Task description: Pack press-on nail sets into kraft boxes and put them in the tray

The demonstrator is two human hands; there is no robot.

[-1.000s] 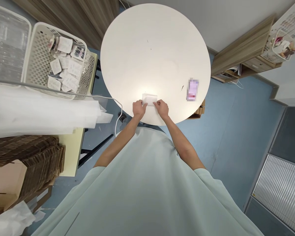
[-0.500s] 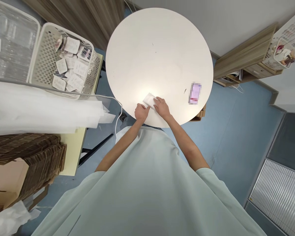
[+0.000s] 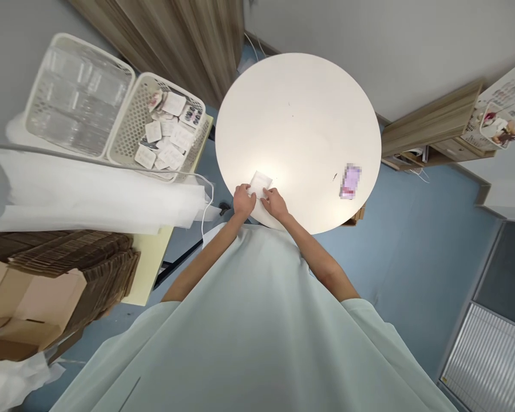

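Observation:
A small flat white packet [image 3: 260, 183], roughly square, lies at the near edge of the round white table [image 3: 300, 114]. It looks like a folded soft sheet; what may be inside it is hidden. My left hand [image 3: 244, 200] grips its near left side, thumb toward the middle and fingers curled. On the near right side, my right hand [image 3: 275, 203] pinches the packet with bent fingers. Both hands rest close together just above the tabletop. To the right on the same table lies a blurred purple phone-shaped object [image 3: 351, 182].
On the left, a perforated basket [image 3: 126, 129] holds white cards, beside another basket of clear plastic boxes [image 3: 79, 97]. White sheeting [image 3: 90, 191] and flattened cardboard boxes [image 3: 77, 252] cover the side table [image 3: 148, 269]. A white cable [image 3: 208, 197] hangs between the tables.
My view has shifted, so the tables appear lower and further right. The packet has turned from a slant to more upright, and my right hand has slid from its top to its near right side.

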